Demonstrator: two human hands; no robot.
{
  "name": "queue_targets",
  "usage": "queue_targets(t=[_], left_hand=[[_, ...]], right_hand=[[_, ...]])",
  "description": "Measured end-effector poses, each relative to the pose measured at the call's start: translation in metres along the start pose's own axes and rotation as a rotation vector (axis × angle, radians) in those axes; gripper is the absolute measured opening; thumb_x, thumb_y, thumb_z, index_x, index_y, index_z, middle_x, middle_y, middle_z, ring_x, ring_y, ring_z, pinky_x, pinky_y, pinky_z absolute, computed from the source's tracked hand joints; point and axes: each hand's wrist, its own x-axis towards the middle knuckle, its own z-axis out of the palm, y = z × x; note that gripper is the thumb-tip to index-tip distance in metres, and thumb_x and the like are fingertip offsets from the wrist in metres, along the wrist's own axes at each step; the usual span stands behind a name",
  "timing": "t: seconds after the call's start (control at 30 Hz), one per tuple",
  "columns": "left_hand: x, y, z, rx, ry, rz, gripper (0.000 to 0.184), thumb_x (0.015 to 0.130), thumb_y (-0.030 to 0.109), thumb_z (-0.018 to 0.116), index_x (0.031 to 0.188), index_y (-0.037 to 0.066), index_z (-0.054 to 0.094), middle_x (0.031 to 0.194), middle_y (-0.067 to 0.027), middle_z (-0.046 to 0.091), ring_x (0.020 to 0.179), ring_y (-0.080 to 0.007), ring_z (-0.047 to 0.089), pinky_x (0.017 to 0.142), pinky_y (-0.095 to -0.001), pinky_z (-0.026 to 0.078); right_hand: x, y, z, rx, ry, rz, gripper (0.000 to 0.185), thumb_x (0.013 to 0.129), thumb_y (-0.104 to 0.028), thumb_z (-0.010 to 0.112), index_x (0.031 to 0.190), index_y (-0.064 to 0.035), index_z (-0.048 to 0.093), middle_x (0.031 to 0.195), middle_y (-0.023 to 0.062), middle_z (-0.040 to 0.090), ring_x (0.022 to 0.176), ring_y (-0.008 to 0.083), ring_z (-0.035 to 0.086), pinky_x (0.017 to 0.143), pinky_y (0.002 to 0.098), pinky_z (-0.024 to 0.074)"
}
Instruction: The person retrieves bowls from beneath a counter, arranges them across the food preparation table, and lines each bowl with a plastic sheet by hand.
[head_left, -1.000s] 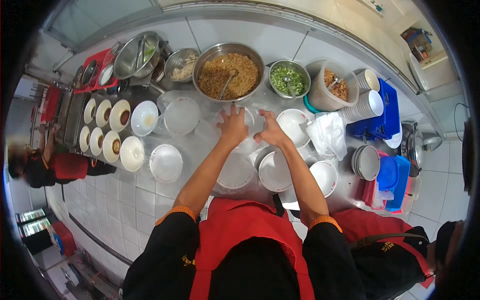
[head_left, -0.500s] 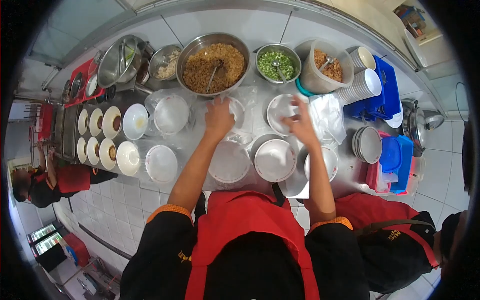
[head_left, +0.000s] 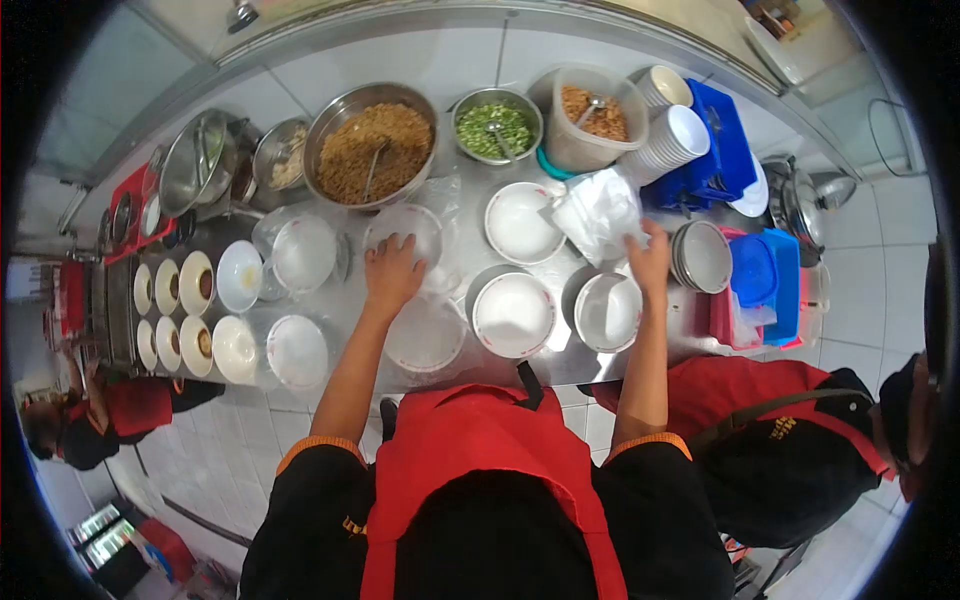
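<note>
My left hand (head_left: 394, 272) rests with fingers spread at the near rim of a white bowl (head_left: 405, 228) wrapped in clear plastic. Another plastic-covered bowl (head_left: 426, 338) lies just below that hand. My right hand (head_left: 651, 260) has its fingertips at the right edge of a pile of thin plastic bags (head_left: 598, 212), seemingly pinching it; the exact grip is small in view. Left of the bags sits an uncovered white bowl (head_left: 524, 223). Nearer me stand two more uncovered bowls, one in the middle (head_left: 513, 315) and one by my right forearm (head_left: 608, 312).
Along the back stand a basin of brown minced food (head_left: 372, 145), chopped greens (head_left: 495, 130) and a tub of orange-brown topping (head_left: 600, 120). Cream bowls (head_left: 234, 350) line the left. Stacked bowls (head_left: 704, 257) and blue baskets (head_left: 715, 150) are right. A co-worker (head_left: 790, 430) stands close at right.
My right hand has moved from the back bowl rightward to the plastic bags. My left hand has drawn back slightly over the wrapped bowl. The whole view has shifted right.
</note>
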Motion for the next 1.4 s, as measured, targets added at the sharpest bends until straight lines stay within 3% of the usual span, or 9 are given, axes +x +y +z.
queue_targets(t=[0.17, 0.3, 0.47, 0.57, 0.7, 0.77, 0.83, 1.0, 1.4], left_hand=[[-0.003, 0.015, -0.018, 0.063, 0.105, -0.047, 0.044, 0.082, 0.029, 0.058, 0.121, 0.009, 0.054, 0.123, -0.0148, 0.052, 0.119, -0.0351, 0.044, 0.1, -0.0517, 0.029], [-0.009, 0.045, -0.069, 0.023, 0.369, 0.045, 0.04, 0.082, 0.027, 0.059, 0.117, 0.008, 0.056, 0.121, -0.0146, 0.053, 0.121, -0.0342, 0.043, 0.102, -0.051, 0.027], [0.003, 0.105, -0.113, -0.64, 0.347, 0.337, 0.043, 0.076, 0.017, 0.068, 0.116, 0.006, 0.055, 0.122, -0.0144, 0.051, 0.121, -0.0323, 0.043, 0.101, -0.0446, 0.033], [0.017, 0.163, -0.128, -1.142, 0.208, 0.458, 0.049, 0.077, 0.02, 0.071, 0.119, 0.004, 0.052, 0.126, -0.0143, 0.05, 0.119, -0.0276, 0.046, 0.098, -0.0407, 0.035], [0.042, 0.195, -0.094, -1.419, -0.054, 0.452, 0.046, 0.08, 0.021, 0.07, 0.115, -0.003, 0.054, 0.118, -0.0147, 0.056, 0.108, -0.0206, 0.054, 0.089, -0.034, 0.042], [0.048, 0.193, -0.091, -1.535, -0.597, 0.341, 0.032, 0.087, 0.022, 0.062, 0.109, -0.001, 0.059, 0.102, -0.0084, 0.063, 0.094, -0.0165, 0.059, 0.087, -0.0301, 0.044], [0.044, 0.189, -0.081, -1.547, -0.518, 0.268, 0.024, 0.091, 0.022, 0.058, 0.099, -0.001, 0.063, 0.089, -0.0029, 0.065, 0.082, -0.0107, 0.06, 0.077, -0.026, 0.047], [0.04, 0.163, -0.069, -1.71, -0.387, -0.042, 0.02, 0.09, 0.021, 0.058, 0.095, 0.001, 0.061, 0.085, -0.0026, 0.063, 0.075, -0.0092, 0.059, 0.067, -0.0253, 0.048], [-0.015, 0.101, -0.045, -1.507, -0.222, -0.28, 0.017, 0.084, 0.021, 0.068, 0.082, 0.006, 0.061, 0.074, 0.0021, 0.059, 0.067, -0.0055, 0.052, 0.06, -0.0215, 0.042]], right_hand=[[-0.029, -0.061, 0.0, -0.303, -0.038, -0.153, 0.053, 0.068, -0.014, 0.068, 0.119, -0.0094, 0.054, 0.113, 0.0139, 0.055, 0.112, 0.034, 0.045, 0.094, 0.0501, 0.0335], [-0.017, -0.042, -0.002, -0.385, -0.011, -0.271, 0.023, 0.076, -0.008, 0.06, 0.098, -0.0064, 0.062, 0.108, 0.0118, 0.058, 0.114, 0.03, 0.044, 0.09, 0.0523, 0.0336], [0.01, -0.085, -0.059, 0.139, 0.072, -0.007, 0.014, 0.089, -0.014, 0.055, 0.091, -0.0018, 0.062, 0.074, 0.006, 0.061, 0.071, 0.0173, 0.058, 0.065, 0.033, 0.0454], [0.006, -0.116, -0.088, 0.95, -0.623, 0.185, 0.02, 0.092, -0.019, 0.055, 0.089, 0.0004, 0.061, 0.07, -0.0037, 0.057, 0.061, 0.0045, 0.053, 0.054, 0.0205, 0.0419], [-0.005, -0.139, -0.086, 0.881, -0.816, 0.193, 0.022, 0.092, -0.021, 0.056, 0.09, -0.0002, 0.063, 0.073, -0.0012, 0.06, 0.062, 0.0047, 0.055, 0.058, 0.0214, 0.0477], [-0.003, -0.141, -0.088, 0.876, -0.865, 0.237, 0.024, 0.092, -0.022, 0.057, 0.099, 0.0008, 0.061, 0.082, 0.0029, 0.063, 0.07, 0.0063, 0.058, 0.063, 0.023, 0.0492], [-0.015, -0.152, -0.084, 1.127, -0.508, 0.316, 0.029, 0.091, -0.021, 0.058, 0.109, 0.0013, 0.056, 0.093, 0.0065, 0.063, 0.081, 0.0096, 0.06, 0.071, 0.0245, 0.05], [-0.054, -0.134, -0.065, 1.077, -0.609, 0.49, 0.044, 0.081, -0.003, 0.067, 0.121, -0.0002, 0.048, 0.092, 0.0107, 0.066, 0.082, 0.0154, 0.063, 0.079, 0.0262, 0.0498], [-0.114, -0.151, -0.025, 1.229, -0.547, 0.537, 0.049, 0.081, 0.002, 0.065, 0.124, -0.0003, 0.041, 0.084, 0.01, 0.066, 0.081, 0.0171, 0.064, 0.078, 0.0309, 0.0523]])
